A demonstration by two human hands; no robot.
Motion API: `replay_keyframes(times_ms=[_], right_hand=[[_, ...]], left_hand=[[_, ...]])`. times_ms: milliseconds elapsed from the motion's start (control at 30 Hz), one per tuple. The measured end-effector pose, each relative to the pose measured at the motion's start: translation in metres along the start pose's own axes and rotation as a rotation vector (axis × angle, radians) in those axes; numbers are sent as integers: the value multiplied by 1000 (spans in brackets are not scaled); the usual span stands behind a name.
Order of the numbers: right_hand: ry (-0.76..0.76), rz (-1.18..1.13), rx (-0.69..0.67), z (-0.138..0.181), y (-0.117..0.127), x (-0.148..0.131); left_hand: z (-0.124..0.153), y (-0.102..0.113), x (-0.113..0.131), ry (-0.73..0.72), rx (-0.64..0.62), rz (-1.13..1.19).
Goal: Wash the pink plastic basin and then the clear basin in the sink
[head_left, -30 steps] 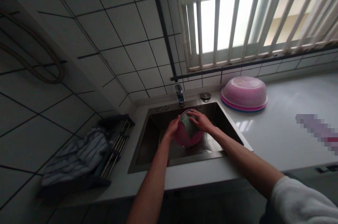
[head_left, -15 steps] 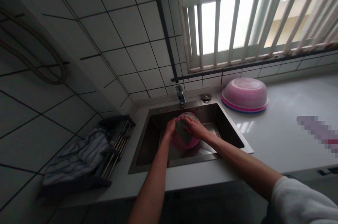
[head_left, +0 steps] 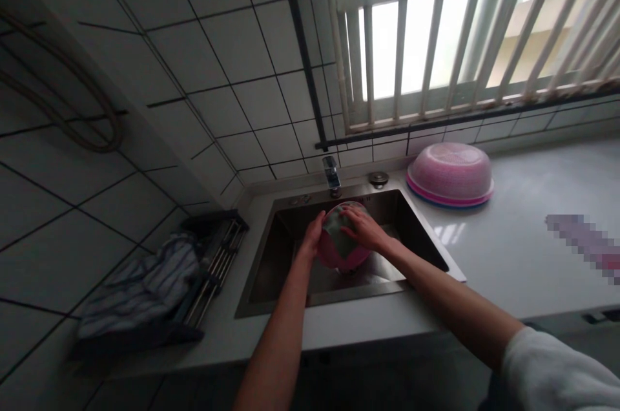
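Note:
In the head view, a pink basin (head_left: 330,256) is held tilted inside the steel sink (head_left: 271,275). My left hand (head_left: 314,232) is closed on its left rim, with the fingertips partly hidden. A grey-green cloth (head_left: 341,241) hangs over the basin's inner side. My right hand (head_left: 364,228) grips this cloth and presses it against the basin near the upper right, fingers bent. Behind the basin stands the faucet (head_left: 332,175), apart from both hands.
Stacked pink colanders or basins (head_left: 450,172) sit upside down on the white counter (head_left: 523,185), right of the sink. A drain strainer (head_left: 378,178) lies by the faucet. At left, a striped cloth (head_left: 145,288) rests on a dark rack (head_left: 213,275). A barred window (head_left: 436,36) is above.
The basin has risen slightly and its tilt has shifted. My right hand has moved a little to the right with the cloth, which now spreads wider. My left hand stays on the rim.

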State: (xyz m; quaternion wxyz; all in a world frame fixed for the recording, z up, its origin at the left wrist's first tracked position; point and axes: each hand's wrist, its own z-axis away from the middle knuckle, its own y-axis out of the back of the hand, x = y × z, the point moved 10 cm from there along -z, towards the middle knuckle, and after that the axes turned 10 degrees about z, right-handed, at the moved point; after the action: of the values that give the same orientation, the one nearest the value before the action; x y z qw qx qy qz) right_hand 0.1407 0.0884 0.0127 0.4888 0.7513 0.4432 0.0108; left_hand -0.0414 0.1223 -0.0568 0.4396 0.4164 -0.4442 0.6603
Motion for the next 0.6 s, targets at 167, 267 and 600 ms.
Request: replay_keyframes(times_ms=[167,267,600], right_hand=[[228,77,-111,4,-24,-48],[170,35,-76,0,-16,-27],[-173,-16,-3,1,-6,47]], left_hand=[[-3,7,1,-34,32,-50],[-3,4,-2,-18,7,-42],[-5,-2,-3,-88,-44,-100]])
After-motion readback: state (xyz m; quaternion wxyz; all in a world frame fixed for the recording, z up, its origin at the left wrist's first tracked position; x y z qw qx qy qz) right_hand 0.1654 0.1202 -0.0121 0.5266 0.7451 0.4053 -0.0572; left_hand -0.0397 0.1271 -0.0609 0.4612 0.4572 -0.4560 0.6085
